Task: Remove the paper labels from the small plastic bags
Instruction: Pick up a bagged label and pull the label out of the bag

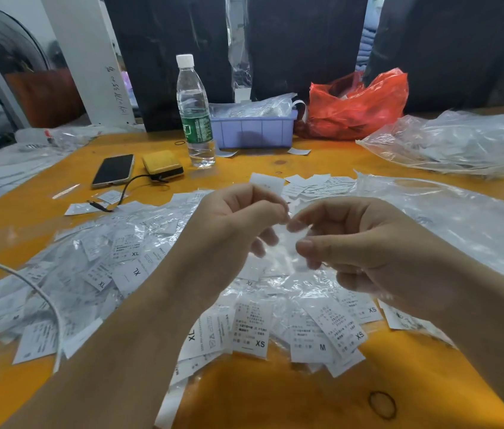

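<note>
A small clear bag (288,243) is pinched between the left hand (238,218) and the right hand (368,243), probably so its label (267,182) can be pulled out. Below both hands, more bagged labels (250,323) are heaped on the surface (275,397).

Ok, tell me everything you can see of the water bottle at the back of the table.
The water bottle is clear plastic with a white screw cap, closed, and a green printed label round its lower half. It stands upright on the orange table, which shows through its see-through body. The water level is hard to read. It stands just in front of the left end of the purple plastic bin, with a yellow pad to its left. Neither hand touches it.
</note>
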A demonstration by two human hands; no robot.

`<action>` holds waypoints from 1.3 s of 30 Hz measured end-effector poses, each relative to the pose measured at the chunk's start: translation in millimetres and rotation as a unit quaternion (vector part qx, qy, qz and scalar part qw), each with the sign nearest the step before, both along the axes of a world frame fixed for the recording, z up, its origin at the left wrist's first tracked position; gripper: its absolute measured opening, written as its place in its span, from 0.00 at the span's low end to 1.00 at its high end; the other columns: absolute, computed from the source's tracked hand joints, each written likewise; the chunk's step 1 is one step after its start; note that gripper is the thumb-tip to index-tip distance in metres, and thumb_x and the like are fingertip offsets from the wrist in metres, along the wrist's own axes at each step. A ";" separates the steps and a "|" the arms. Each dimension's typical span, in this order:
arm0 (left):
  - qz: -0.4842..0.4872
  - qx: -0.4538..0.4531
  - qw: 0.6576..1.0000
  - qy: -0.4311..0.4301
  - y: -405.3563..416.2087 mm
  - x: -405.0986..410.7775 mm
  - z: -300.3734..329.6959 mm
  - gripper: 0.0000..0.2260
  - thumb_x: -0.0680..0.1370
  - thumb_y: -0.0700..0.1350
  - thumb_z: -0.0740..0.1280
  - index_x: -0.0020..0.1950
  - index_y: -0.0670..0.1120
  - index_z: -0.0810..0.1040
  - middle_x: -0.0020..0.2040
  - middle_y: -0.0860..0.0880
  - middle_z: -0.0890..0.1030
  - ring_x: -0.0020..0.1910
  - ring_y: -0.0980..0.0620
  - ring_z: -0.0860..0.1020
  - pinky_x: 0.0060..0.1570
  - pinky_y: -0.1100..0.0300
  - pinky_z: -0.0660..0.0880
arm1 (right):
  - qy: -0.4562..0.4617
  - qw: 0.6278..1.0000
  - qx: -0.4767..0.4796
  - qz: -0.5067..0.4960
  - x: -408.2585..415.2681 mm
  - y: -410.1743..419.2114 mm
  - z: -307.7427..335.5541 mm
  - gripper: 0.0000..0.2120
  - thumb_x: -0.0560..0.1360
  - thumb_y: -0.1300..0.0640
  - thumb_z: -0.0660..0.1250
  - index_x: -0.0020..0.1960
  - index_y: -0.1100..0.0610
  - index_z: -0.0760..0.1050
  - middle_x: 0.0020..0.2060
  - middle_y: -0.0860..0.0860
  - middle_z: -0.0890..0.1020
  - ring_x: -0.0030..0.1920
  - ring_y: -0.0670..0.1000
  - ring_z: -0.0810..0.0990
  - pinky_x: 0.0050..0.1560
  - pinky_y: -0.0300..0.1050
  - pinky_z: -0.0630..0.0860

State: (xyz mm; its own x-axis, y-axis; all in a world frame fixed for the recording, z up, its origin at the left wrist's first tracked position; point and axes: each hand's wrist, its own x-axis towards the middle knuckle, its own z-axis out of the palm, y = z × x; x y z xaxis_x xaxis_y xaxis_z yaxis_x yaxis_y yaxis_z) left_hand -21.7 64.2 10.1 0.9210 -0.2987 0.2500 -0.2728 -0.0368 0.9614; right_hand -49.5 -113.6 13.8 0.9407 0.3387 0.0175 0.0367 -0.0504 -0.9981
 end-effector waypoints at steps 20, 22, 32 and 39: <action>0.016 -0.082 0.996 0.035 1.0 4.3 -3.4 0.13 0.79 0.41 0.56 0.51 0.43 0.81 0.42 0.45 0.84 0.37 0.50 0.79 0.35 0.57 0.79 | 0.043 0.999 0.009 -0.028 2.0 0.3 -1.6 0.11 0.63 0.51 0.72 0.38 0.59 0.81 0.26 0.48 0.69 0.22 0.42 0.63 0.19 0.32 0.60; 0.030 -0.085 0.996 0.024 0.7 2.9 -2.6 0.14 0.81 0.36 0.54 0.54 0.44 0.80 0.42 0.45 0.85 0.36 0.50 0.79 0.35 0.58 0.79 | 0.053 0.998 0.020 -0.006 1.4 0.1 -2.7 0.10 0.64 0.52 0.74 0.38 0.59 0.82 0.27 0.48 0.71 0.21 0.42 0.65 0.20 0.32 0.61; 0.030 -0.090 0.996 0.005 -3.0 2.0 -1.9 0.14 0.82 0.37 0.60 0.66 0.45 0.72 0.46 0.48 0.86 0.40 0.54 0.81 0.44 0.58 0.79 | 0.060 0.996 0.040 0.054 1.0 5.1 -9.1 0.09 0.70 0.52 0.69 0.39 0.57 0.82 0.31 0.50 0.73 0.23 0.43 0.61 0.22 0.34 0.56; 0.002 -0.168 0.979 0.116 -0.2 5.6 -2.1 0.05 0.77 0.38 0.64 0.51 0.42 0.78 0.43 0.43 0.86 0.40 0.51 0.83 0.43 0.59 0.80 | 0.054 0.997 0.037 0.039 1.2 4.7 -9.5 0.09 0.71 0.50 0.69 0.37 0.54 0.82 0.29 0.48 0.73 0.22 0.42 0.63 0.22 0.34 0.58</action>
